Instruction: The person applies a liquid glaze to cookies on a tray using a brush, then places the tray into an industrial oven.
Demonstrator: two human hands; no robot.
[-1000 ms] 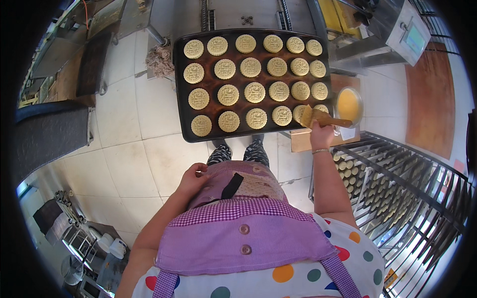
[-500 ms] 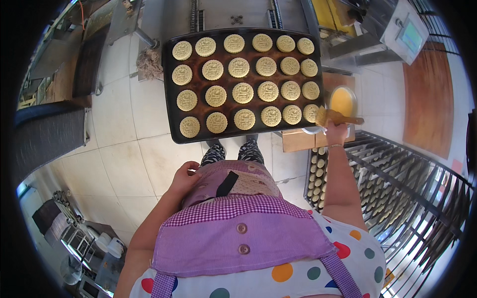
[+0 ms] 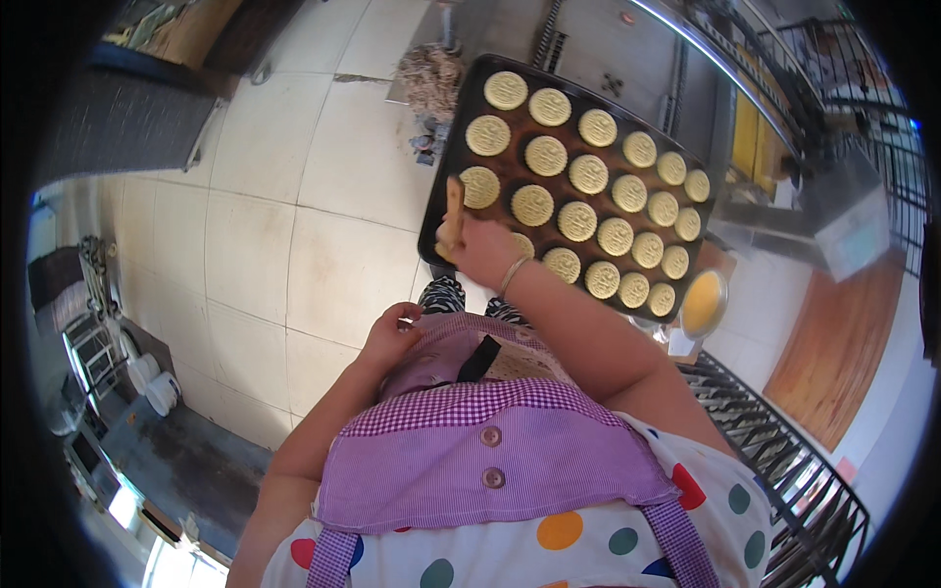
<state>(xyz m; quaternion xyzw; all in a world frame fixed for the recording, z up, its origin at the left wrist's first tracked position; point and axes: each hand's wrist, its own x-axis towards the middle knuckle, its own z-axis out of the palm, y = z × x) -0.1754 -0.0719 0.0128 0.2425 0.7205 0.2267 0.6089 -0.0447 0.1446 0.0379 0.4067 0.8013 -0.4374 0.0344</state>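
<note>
My right hand (image 3: 482,253) is closed round a wooden-handled pastry brush (image 3: 455,204), over the near left corner of a dark baking tray (image 3: 431,220). The handle points up and away. My fingers hide most of its bristle end. Rows of round, pale yellow pastries (image 3: 532,205) with stamped patterned tops lie on the tray. My right hand and wrist partly cover the nearest left pastry (image 3: 521,245). My left hand (image 3: 395,331) hangs loosely at the front of my purple apron (image 3: 461,441), fingers slightly bent and apart, with nothing in them.
A bowl of yellow liquid (image 3: 704,304) stands right of the tray. Below it is a black metal rack (image 3: 774,451). A metal machine (image 3: 627,59) borders the tray's far side. A mop head (image 3: 429,83) is at the far left, above the tiled floor (image 3: 333,245).
My right hand has carried the pastry brush from beside the bowl, leftward across to the tray's near left corner. The view has turned, so the tray appears tilted and farther right.
</note>
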